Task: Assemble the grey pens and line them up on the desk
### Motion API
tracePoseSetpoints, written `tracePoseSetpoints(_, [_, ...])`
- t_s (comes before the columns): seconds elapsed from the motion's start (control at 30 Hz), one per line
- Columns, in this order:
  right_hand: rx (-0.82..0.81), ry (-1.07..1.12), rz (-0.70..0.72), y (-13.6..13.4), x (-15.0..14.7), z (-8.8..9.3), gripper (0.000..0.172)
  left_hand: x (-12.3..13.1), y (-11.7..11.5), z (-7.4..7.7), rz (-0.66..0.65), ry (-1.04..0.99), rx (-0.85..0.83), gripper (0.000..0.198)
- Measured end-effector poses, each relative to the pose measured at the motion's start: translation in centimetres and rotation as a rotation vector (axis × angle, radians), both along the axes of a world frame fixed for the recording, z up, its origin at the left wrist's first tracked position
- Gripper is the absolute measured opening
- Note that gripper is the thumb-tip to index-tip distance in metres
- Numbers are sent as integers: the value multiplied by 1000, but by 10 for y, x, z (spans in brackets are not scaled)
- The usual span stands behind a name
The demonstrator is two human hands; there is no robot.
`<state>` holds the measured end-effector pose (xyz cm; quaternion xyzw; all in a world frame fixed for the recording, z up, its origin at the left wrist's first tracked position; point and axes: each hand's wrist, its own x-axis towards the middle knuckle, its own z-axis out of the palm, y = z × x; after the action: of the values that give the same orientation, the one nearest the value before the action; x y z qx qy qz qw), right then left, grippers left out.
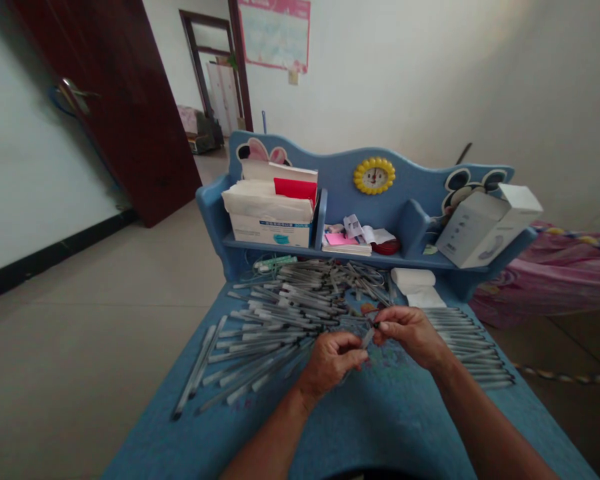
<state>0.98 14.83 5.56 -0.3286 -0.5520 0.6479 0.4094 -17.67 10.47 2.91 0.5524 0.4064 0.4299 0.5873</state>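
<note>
Grey pen (367, 339) above the blue bench (380, 413): my left hand (333, 360) pinches its lower end in a closed grip, and my right hand (410, 333) pinches its upper end likewise. I see a loose pen pile (290, 313) beyond the left hand and a tidy pen row (473, 350) beside the right.
</note>
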Motion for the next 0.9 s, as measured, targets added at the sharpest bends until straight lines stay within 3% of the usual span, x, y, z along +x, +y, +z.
tracePoseSetpoints(0.9, [90, -277, 95, -6, 16, 13, 16, 3, -1, -3, -94, 112, 13, 15])
